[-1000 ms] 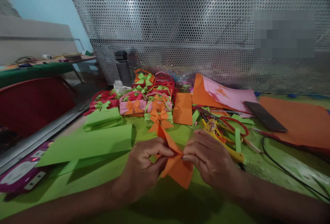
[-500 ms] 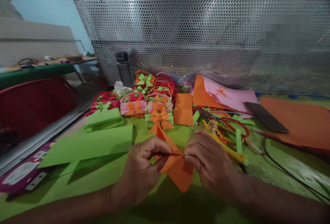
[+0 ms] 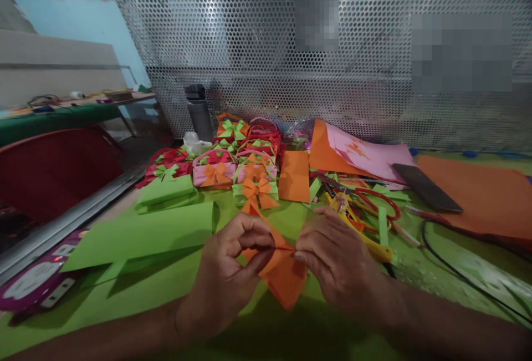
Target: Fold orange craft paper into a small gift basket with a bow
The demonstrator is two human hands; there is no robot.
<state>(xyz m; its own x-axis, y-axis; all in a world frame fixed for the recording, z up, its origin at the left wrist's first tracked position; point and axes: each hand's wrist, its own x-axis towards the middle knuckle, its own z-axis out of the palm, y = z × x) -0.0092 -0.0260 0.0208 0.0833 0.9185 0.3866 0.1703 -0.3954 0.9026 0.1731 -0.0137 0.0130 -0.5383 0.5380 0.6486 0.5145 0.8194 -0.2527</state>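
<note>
Between my two hands is a piece of folded orange paper (image 3: 286,278), pinched into a crease across its middle. One flap points up and away, and a wider one hangs down toward me. My left hand (image 3: 233,264) is closed, thumb and fingers pressing the paper from the left. From the right, my right hand (image 3: 338,258) pinches the crease's other end between thumb and fingertips. Just beyond the paper stand small paper bags with bows, the nearest bearing an orange bow (image 3: 256,188). An orange folded paper piece (image 3: 294,176) stands beside them.
Folded green paper (image 3: 145,236) lies left of my hands, with a purple case (image 3: 39,278) farther left. Scissors (image 3: 380,203), a yellow-handled tool (image 3: 372,244) and a dark phone (image 3: 426,187) lie right. A bottle (image 3: 199,111) stands behind, before a perforated metal panel (image 3: 266,34).
The lower flap of the orange paper has swung slightly left and looks narrower. Both hands keep their pinch in nearly the same place.
</note>
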